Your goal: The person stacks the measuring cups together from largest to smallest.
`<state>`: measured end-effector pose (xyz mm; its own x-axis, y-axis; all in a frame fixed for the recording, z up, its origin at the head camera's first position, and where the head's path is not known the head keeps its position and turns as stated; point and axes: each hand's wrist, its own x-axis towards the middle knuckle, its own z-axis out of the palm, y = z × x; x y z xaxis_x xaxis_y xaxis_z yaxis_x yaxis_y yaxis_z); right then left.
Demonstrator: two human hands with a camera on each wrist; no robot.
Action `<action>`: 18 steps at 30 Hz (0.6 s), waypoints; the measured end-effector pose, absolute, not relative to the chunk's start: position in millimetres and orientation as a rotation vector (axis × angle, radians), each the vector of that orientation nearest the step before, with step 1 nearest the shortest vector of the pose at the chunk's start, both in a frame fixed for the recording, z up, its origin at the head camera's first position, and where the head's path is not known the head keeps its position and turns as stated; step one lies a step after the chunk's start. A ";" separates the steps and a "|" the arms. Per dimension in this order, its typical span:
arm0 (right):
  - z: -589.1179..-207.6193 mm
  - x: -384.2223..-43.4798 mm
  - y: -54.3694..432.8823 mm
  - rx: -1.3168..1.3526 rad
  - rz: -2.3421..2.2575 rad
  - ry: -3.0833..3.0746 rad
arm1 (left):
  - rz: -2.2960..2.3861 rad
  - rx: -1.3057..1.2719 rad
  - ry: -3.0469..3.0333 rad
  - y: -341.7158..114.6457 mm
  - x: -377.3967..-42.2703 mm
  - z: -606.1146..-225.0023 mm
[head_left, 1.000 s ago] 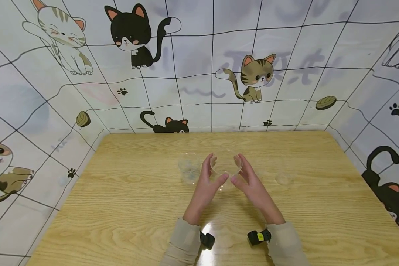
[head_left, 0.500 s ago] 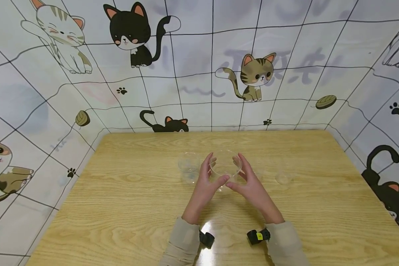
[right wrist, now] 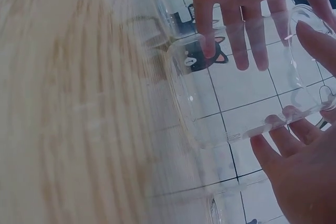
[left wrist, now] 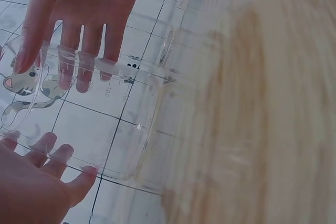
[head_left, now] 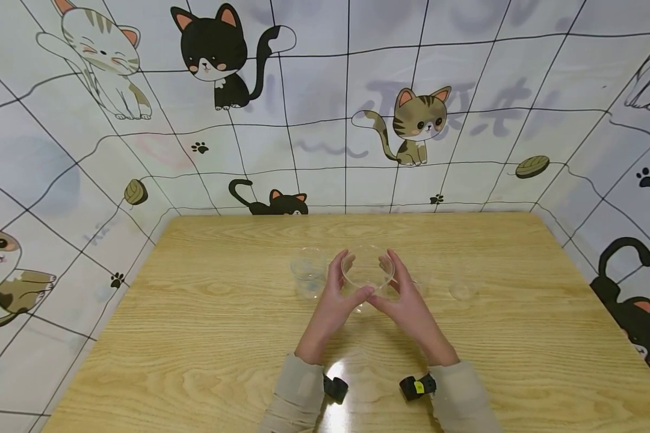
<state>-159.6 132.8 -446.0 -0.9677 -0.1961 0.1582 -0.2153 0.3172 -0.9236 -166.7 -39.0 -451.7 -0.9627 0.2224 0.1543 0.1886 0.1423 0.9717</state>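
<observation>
A clear glass beaker (head_left: 368, 270) with printed volume marks stands upright between my two hands near the middle of the table. My left hand (head_left: 333, 300) grips its left side, and my right hand (head_left: 411, 307) grips its right side. Both thumbs meet on the near side, below the rim. In the left wrist view, the beaker's wall (left wrist: 113, 114) shows the far hand's fingers through it. The right wrist view has the fingers of my right hand (right wrist: 302, 166) against the glass. Whether the base touches the table cannot be told.
Left of my left hand stands another clear vessel (head_left: 309, 273). A small, faint transparent object (head_left: 462, 290) is to the right, and part of another (head_left: 421, 285) shows beside my right hand. The wooden table (head_left: 222, 361) meets cat-patterned walls (head_left: 314, 150) at the back and sides.
My right thumb has moved inward to the left thumb on the beaker's near side. The beaker and the left hand have stayed almost in place.
</observation>
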 end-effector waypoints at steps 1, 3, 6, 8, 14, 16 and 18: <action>-446.2 -159.6 132.0 0.400 1.784 -2.529 | 1.993 0.433 2.350 -39.7 -166.7 -450.8; -446.7 -159.8 130.7 0.416 1.782 -2.515 | 1.982 0.449 2.341 -41.7 -165.2 -445.9; -446.7 -159.2 129.4 0.427 1.777 -2.507 | 1.980 0.481 2.303 -44.6 -160.7 -434.3; -446.1 -158.4 128.9 0.429 1.770 -2.511 | 1.980 0.498 2.276 -46.3 -157.5 -426.5; -444.2 -157.0 128.9 0.457 1.765 -2.522 | 1.951 0.488 2.246 -50.1 -154.1 -417.5; -443.9 -156.1 129.1 0.468 1.775 -2.531 | 1.944 0.481 2.241 -51.0 -153.9 -417.5; -444.0 -155.3 129.3 0.476 1.794 -2.538 | 1.938 0.487 2.239 -52.2 -153.7 -417.6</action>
